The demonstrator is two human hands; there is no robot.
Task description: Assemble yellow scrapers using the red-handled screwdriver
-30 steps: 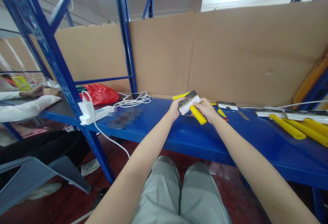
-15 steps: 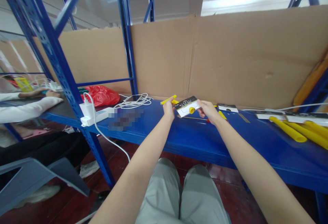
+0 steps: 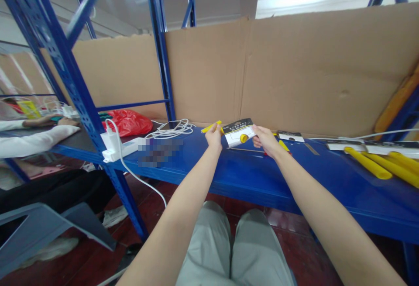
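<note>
Card (image 3: pixel 236 132) between both hands (image 3: pixel 264 138)

Cardboard (image 3: pixel 310 67) lines blue racking (image 3: pixel 163 59) above red flooring (image 3: pixel 301 242).

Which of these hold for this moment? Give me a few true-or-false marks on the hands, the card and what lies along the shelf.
1. The right hand holds the card by its right edge. True.
2. The left hand is over by the red bag. False: the left hand is by the card's left edge, well away from the red bag.
3. A yellow piece shows against the card's white part. True.
4. The tubes at the right stand upright. False: the tubes lie on the shelf.
5. The white cable beside the red bag lies in loops. True.
</note>
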